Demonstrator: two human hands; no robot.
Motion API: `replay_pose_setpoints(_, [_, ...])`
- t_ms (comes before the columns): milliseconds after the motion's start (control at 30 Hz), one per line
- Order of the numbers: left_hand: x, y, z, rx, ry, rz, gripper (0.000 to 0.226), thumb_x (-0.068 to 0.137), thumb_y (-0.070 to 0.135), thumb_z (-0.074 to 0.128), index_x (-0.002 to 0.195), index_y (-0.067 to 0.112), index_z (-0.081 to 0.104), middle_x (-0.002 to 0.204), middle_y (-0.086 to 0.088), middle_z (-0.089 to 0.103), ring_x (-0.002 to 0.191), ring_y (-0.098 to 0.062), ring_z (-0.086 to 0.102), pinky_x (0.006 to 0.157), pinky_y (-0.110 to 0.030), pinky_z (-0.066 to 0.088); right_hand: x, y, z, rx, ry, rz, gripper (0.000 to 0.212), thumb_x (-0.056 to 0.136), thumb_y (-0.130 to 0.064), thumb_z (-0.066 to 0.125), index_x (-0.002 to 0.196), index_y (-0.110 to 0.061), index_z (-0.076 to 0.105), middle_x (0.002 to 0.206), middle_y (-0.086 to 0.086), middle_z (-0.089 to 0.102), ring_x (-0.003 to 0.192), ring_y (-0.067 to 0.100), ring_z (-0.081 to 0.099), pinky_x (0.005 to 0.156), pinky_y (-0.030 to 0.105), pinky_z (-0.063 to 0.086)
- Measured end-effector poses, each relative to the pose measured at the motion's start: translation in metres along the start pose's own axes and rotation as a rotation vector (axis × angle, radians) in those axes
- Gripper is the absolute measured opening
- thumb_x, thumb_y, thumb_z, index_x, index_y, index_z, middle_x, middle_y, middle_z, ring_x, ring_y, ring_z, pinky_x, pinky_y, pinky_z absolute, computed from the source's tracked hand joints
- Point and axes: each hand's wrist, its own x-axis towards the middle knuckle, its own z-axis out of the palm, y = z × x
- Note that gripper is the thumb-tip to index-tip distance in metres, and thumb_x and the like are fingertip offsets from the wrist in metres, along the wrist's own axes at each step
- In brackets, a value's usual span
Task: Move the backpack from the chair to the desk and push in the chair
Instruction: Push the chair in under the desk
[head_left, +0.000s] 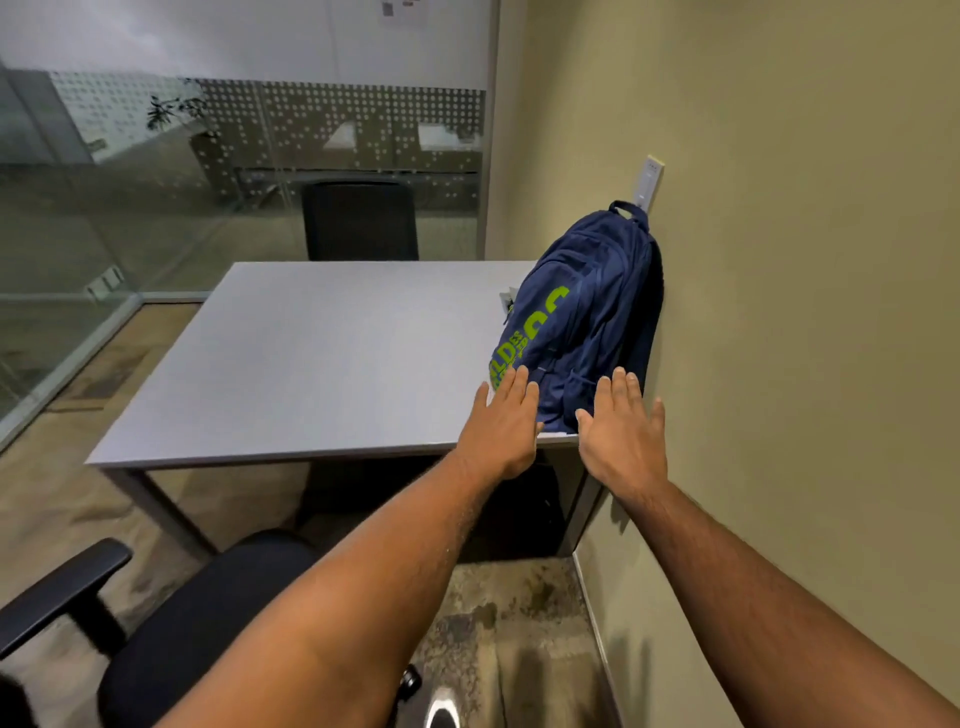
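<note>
The backpack (582, 317) stands upright on the desk (311, 364), at the near right corner, with its back panel leaning against the wall (779, 260). Its top handle points up toward a wall plate (649, 182). The green lettering on its front faces the desk's bare surface.

Left hand (504, 421): fingers straight and spread, palm down, holding nothing. The fingertips lie at the lower front of the backpack; whether they touch the fabric cannot be told. Right hand (623, 431): likewise flat and spread, holding nothing, fingertips at the lower right side of the backpack, near the wall. Both hands sit over the near desk edge.

Step status, as judged: the first part of the task appears complete, since the backpack rests on the desk under its own support. The hands are either steadying the backpack or letting go of it.

The chair (197, 613) stands clear of the desk, at lower left, with its seat outside the desk's footprint and one armrest (67, 587) visible. It is not yet pushed in.

Next move, as judged: withdraw both hands without tipping the backpack, turn left to the chair, take hold of it, and roll it straight toward the opening under the desk. A second chair (361, 221) stands at the far side.
</note>
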Motion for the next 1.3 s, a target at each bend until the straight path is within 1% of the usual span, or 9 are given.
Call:
replay_pose_setpoints(67, [-0.026,0.001,-0.003,-0.003,0.002,-0.004,0.062,0.108,0.033,0.03,0.16,0.007,0.008,0.17,-0.011,-0.004,0.156,-0.025,-0.004,0.124,-0.053,0.004,-0.021,-0.008,-0.003,-0.01,0.008,-0.013,0.064,0.107,-0.043,0.032,0.159,-0.008,0.022,0.171,0.012,0.014,0.158,0.026,0.009,0.124,0.056,0.013])
replay_pose_setpoints(167, [-0.058,0.0,-0.009,-0.004,0.007,0.0,0.063,0.108,0.033,0.03,0.16,0.007,0.007,0.17,-0.012,-0.004,0.156,-0.025,-0.005,0.125,-0.053,0.004,-0.05,-0.019,-0.009,-0.005,0.009,-0.019,0.064,0.106,-0.043,0.033,0.159,-0.008,0.023,0.171,0.012,0.015,0.157,0.026,0.011,0.124,0.056,0.014])
replay_pose_setpoints(367, [-0.105,-0.005,-0.019,-0.02,0.025,0.032,0.064,0.108,0.035,0.032,0.16,0.007,0.008,0.17,-0.013,-0.003,0.156,-0.026,-0.005,0.125,-0.052,0.004,-0.098,-0.039,-0.019,-0.014,0.005,0.009,0.064,0.107,-0.043,0.028,0.16,-0.009,0.019,0.171,0.012,0.011,0.158,0.026,0.008,0.124,0.056,0.012])
replay_pose_setpoints(500, [-0.134,-0.016,-0.022,-0.016,0.043,0.065,0.065,0.108,0.036,0.034,0.16,0.006,0.01,0.169,-0.015,0.0,0.156,-0.027,-0.002,0.125,-0.053,0.006,-0.135,-0.058,-0.021,-0.031,-0.002,0.047,0.066,0.107,-0.044,0.029,0.161,-0.009,0.017,0.172,0.011,0.01,0.158,0.025,0.006,0.125,0.056,0.011])
replay_pose_setpoints(700, [-0.195,-0.043,-0.023,-0.006,0.055,0.143,0.065,0.107,0.037,0.035,0.159,0.005,0.013,0.169,-0.016,0.004,0.156,-0.029,0.001,0.124,-0.054,0.009,-0.202,-0.108,-0.025,-0.033,-0.001,0.132,0.065,0.107,-0.043,0.027,0.161,-0.008,0.017,0.172,0.011,0.009,0.158,0.024,0.005,0.124,0.055,0.009])
replay_pose_setpoints(833, [-0.244,-0.066,-0.03,-0.002,0.046,0.208,0.066,0.107,0.038,0.035,0.159,0.005,0.013,0.169,-0.016,0.005,0.156,-0.029,0.001,0.124,-0.053,0.008,-0.256,-0.147,-0.035,-0.025,0.01,0.21,0.064,0.107,-0.043,0.027,0.161,-0.008,0.018,0.172,0.012,0.01,0.158,0.024,0.007,0.124,0.055,0.009])
replay_pose_setpoints(967, [-0.287,-0.084,-0.042,0.004,0.04,0.246,0.066,0.106,0.038,0.035,0.159,0.005,0.013,0.169,-0.015,0.004,0.156,-0.029,0.002,0.124,-0.053,0.011,-0.302,-0.176,-0.048,-0.028,0.019,0.25,0.064,0.107,-0.042,0.028,0.16,-0.008,0.018,0.171,0.013,0.011,0.158,0.026,0.009,0.124,0.056,0.011])
replay_pose_setpoints(1233, [-0.347,-0.102,-0.068,-0.015,0.088,0.238,0.066,0.107,0.037,0.035,0.159,0.005,0.011,0.169,-0.015,0.003,0.156,-0.028,0.0,0.125,-0.052,0.01,-0.341,-0.21,-0.069,-0.039,0.046,0.248,0.064,0.107,-0.042,0.029,0.16,-0.008,0.019,0.171,0.012,0.013,0.158,0.025,0.01,0.123,0.056,0.012])
replay_pose_setpoints(1300, [-0.36,-0.108,-0.07,-0.01,0.07,0.221,0.066,0.106,0.037,0.035,0.159,0.005,0.012,0.169,-0.015,0.003,0.156,-0.028,0.0,0.125,-0.052,0.01,-0.347,-0.218,-0.067,-0.023,0.04,0.24,0.064,0.107,-0.043,0.029,0.16,-0.008,0.019,0.171,0.012,0.012,0.157,0.025,0.01,0.123,0.056,0.012])
